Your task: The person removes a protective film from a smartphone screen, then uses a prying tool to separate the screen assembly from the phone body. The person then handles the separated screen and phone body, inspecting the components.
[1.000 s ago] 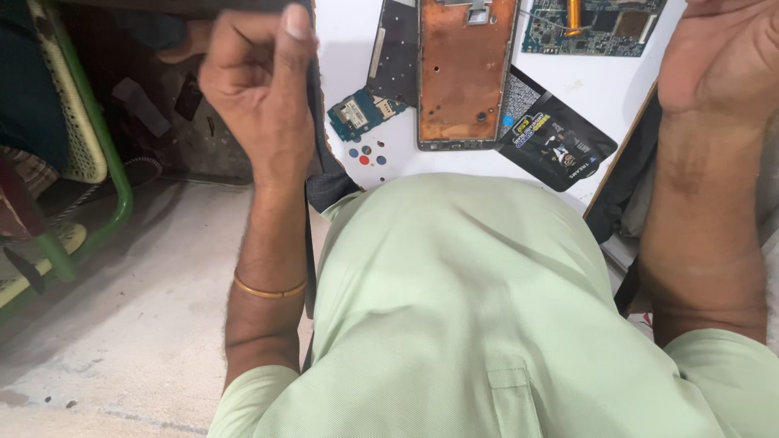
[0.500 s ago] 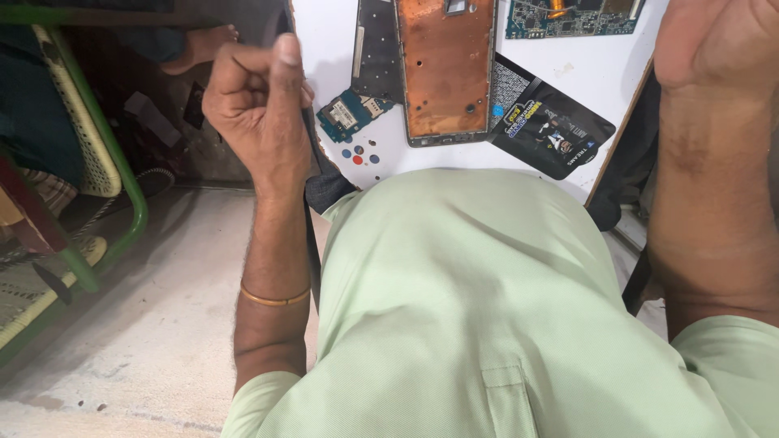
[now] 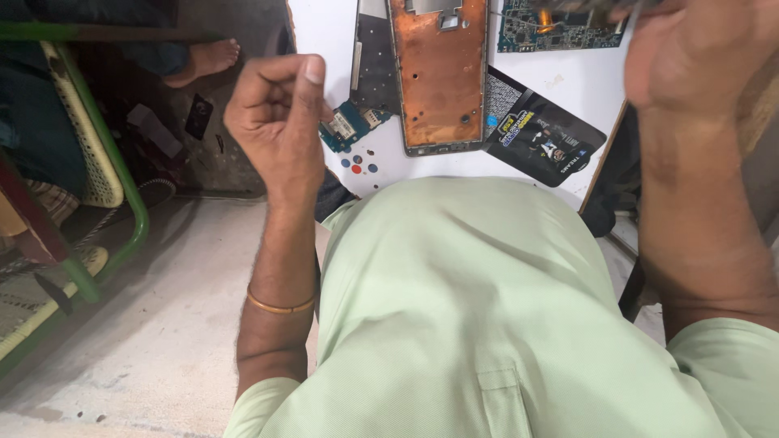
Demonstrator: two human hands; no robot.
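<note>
Copper-faced phone frame point(image 3: 441, 77), flat and rectangular, lies lengthwise away from me on the white table point(image 3: 324, 49). My left hand point(image 3: 280, 122) is fisted beside it, empty-looking; my right hand point(image 3: 698, 57), grip unclear.

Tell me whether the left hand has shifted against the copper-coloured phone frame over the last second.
Yes. The left hand, a closed fist, now sits lower and slightly farther left of the phone frame on the white table.
</note>
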